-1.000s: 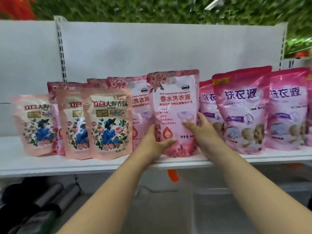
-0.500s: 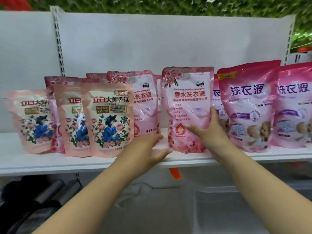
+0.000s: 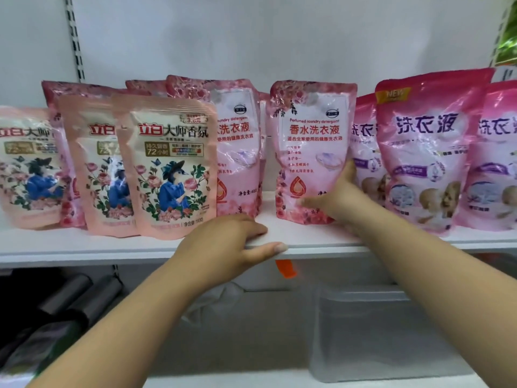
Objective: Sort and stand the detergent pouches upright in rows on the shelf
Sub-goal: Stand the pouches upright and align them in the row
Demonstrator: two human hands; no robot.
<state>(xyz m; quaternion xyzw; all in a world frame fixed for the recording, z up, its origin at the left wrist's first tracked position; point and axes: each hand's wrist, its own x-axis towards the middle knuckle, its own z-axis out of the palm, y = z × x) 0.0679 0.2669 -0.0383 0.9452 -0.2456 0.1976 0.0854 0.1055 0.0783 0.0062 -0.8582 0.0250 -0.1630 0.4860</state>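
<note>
A light pink rose-print pouch (image 3: 310, 141) stands upright on the white shelf (image 3: 112, 245), near the middle. My right hand (image 3: 340, 196) grips its lower right side, thumb across the front. My left hand (image 3: 232, 242) rests on the shelf's front edge with relaxed fingers and holds nothing. A matching rose-print pouch (image 3: 235, 141) stands to the left, a gap between the two. Three peach pouches with a figure in blue (image 3: 170, 175) stand in front at the left. Magenta pouches (image 3: 425, 152) stand at the right.
The white back panel (image 3: 279, 37) rises behind the pouches. An orange tag (image 3: 285, 268) hangs under the shelf edge. Below sit a clear plastic bin (image 3: 377, 331) at the right and dark rolls (image 3: 70, 298) at the left.
My right hand carried the rose-print pouch to the right and set it down beside the magenta pouches. My left hand let go of it and dropped onto the shelf edge.
</note>
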